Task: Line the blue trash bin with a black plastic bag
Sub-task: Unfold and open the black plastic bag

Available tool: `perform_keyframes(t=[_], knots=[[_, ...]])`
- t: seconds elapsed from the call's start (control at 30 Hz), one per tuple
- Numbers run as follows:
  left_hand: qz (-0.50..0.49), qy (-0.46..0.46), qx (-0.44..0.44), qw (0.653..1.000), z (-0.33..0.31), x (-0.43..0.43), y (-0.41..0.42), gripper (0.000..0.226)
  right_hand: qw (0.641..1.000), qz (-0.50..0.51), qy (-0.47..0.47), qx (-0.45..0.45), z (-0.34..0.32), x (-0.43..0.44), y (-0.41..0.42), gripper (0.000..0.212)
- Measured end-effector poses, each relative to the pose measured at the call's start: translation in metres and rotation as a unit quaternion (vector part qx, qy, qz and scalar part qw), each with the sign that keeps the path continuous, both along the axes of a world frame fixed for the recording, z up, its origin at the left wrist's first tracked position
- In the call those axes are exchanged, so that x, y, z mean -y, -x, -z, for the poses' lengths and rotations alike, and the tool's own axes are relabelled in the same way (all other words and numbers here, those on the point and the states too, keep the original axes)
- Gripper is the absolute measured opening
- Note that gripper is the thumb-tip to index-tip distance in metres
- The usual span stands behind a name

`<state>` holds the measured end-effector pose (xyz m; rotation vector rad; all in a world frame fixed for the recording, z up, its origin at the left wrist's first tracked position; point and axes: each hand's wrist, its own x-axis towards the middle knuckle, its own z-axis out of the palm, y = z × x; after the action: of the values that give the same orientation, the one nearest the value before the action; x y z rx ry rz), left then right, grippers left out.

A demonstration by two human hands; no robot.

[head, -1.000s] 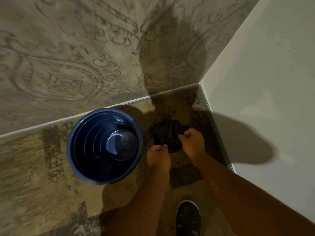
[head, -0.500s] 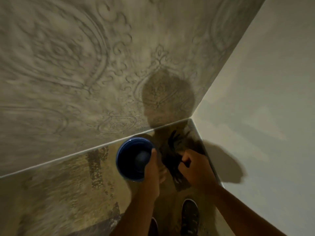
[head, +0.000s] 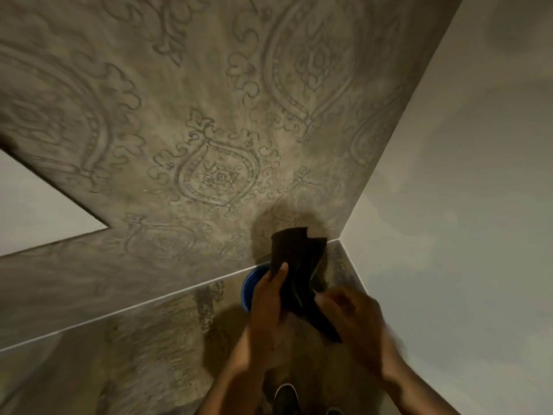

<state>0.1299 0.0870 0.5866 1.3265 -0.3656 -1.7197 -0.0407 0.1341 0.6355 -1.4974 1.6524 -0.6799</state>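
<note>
A folded black plastic bag [head: 299,265] is held up in front of me, above the floor corner. My left hand [head: 269,298] grips its left edge with the thumb on top. Blurred by motion, my right hand [head: 353,313] holds the bag's lower right end. The blue trash bin [head: 250,287] stands on the floor by the wall, and only a sliver of its rim shows left of my left hand; the rest is hidden behind my hands and the bag.
A wall with ornate patterned paper [head: 215,175] runs along the back and meets a plain pale wall [head: 463,205] in the corner. The mottled brown floor [head: 134,354] spreads to the left. The toe of my dark shoe [head: 285,396] shows at the bottom.
The bag has come up off the floor and now stands higher in my hands. My view has risen and tilted up, so the bin looks smaller and mostly covered.
</note>
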Motion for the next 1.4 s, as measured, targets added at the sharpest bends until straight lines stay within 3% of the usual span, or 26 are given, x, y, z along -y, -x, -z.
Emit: perform_keyframes(t=[0.07,0.13,0.23,0.33,0.37,0.47,0.53,0.6,0.7,0.83,1.0,1.2,1.3,1.4], knots=[[-0.006,0.016,-0.012,1.000,-0.029,-0.016,-0.007,0.061,0.990,0.108,-0.041,0.082,-0.027,0.001,-0.010,0.037],[-0.003,0.028,-0.050,0.998,-0.052,-0.031,-0.011,0.059,0.973,0.149,-0.106,0.139,-0.045,0.008,-0.015,0.022],[0.014,0.064,-0.110,0.992,-0.078,-0.060,-0.010,0.054,0.959,0.131,-0.115,0.223,-0.073,0.006,-0.022,0.022],[0.015,0.088,-0.129,0.988,-0.084,-0.083,-0.009,0.057,0.970,0.099,-0.066,0.213,-0.085,-0.004,-0.027,0.016],[0.018,0.093,-0.090,0.991,-0.088,-0.088,-0.006,0.056,0.975,0.092,-0.054,0.195,-0.088,-0.008,-0.028,0.015],[0.020,0.103,0.199,0.974,-0.096,-0.099,0.002,0.066,0.991,0.071,-0.039,0.110,-0.094,-0.022,-0.028,0.020],[-0.055,0.108,0.255,0.959,-0.112,-0.112,0.009,0.055,0.994,0.056,-0.012,0.096,-0.100,-0.038,-0.029,0.020],[-0.076,0.168,0.251,0.950,-0.125,-0.127,0.018,0.030,0.994,0.021,0.027,0.107,-0.107,-0.053,-0.025,0.014],[-0.066,0.202,0.152,0.965,-0.144,-0.147,0.027,0.041,0.988,-0.051,0.036,0.142,-0.114,-0.069,-0.024,0.017],[-0.068,0.184,0.108,0.974,-0.158,-0.161,0.031,0.034,0.979,-0.081,0.001,0.189,-0.119,-0.083,-0.023,0.025],[-0.180,0.120,0.038,0.975,-0.157,-0.173,0.022,0.034,0.984,-0.030,0.009,0.174,-0.116,-0.089,-0.006,0.045],[-0.269,0.074,-0.017,0.960,-0.141,-0.181,0.002,0.021,0.956,0.055,-0.015,0.289,-0.123,-0.085,0.017,0.013],[-0.274,0.049,0.007,0.961,-0.133,-0.179,-0.002,0.023,0.938,0.056,-0.021,0.342,-0.132,-0.088,0.021,0.009],[-0.244,-0.004,0.118,0.962,-0.131,-0.173,0.001,0.044,0.933,0.057,-0.027,0.355,-0.135,-0.085,0.016,0.009]])
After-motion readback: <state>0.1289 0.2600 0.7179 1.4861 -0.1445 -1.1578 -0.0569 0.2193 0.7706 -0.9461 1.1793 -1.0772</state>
